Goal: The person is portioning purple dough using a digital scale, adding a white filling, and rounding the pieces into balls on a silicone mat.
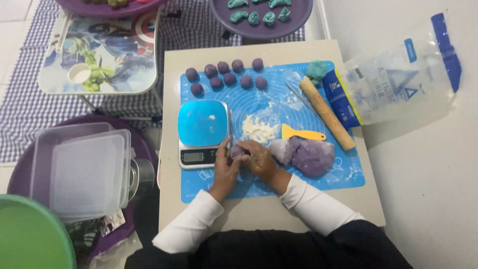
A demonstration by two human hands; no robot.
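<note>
My left hand and right hand together, fingers clamped on 1 small purple dough piece, big dough lump just right of my fingers, scale above them

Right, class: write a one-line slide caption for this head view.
Both hands shape a purple dough piece on a blue mat, beside a scale.
</note>
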